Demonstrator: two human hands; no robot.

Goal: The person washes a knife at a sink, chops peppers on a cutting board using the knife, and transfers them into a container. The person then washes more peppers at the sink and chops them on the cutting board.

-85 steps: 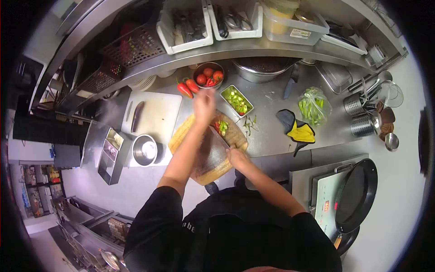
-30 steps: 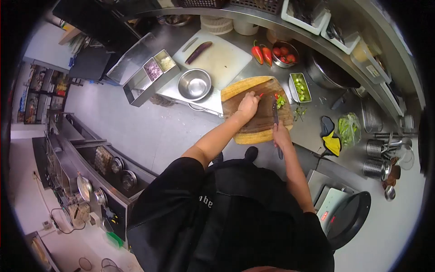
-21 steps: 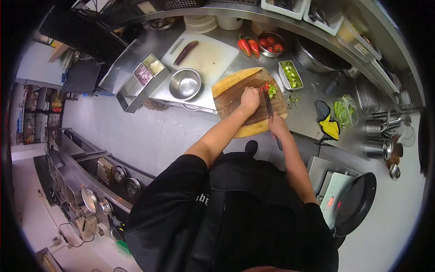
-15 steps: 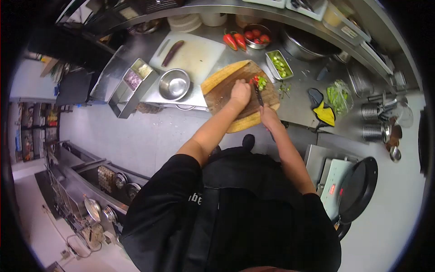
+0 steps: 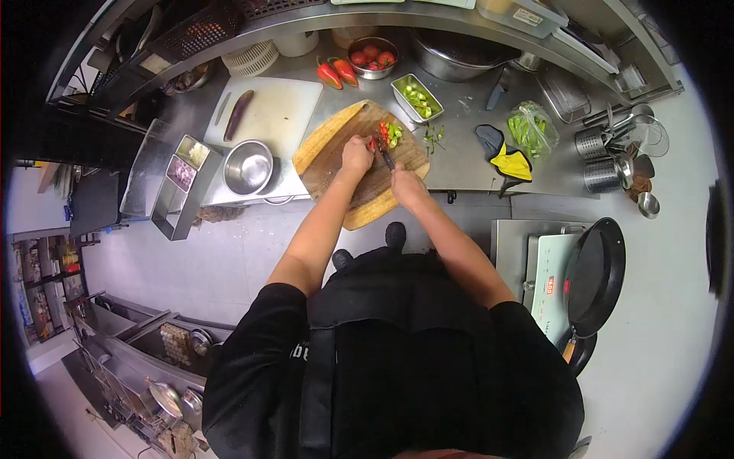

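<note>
Hands (image 5: 357,155) (image 5: 408,187) hold red pepper (image 5: 371,144) and knife (image 5: 388,158) over wooden board (image 5: 336,164).

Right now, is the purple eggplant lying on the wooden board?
No, the eggplant lies on the white board, to the left of the wooden board.

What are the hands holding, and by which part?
The right hand holds the knife by its handle. The left hand steadies red pepper at the blade.
</note>
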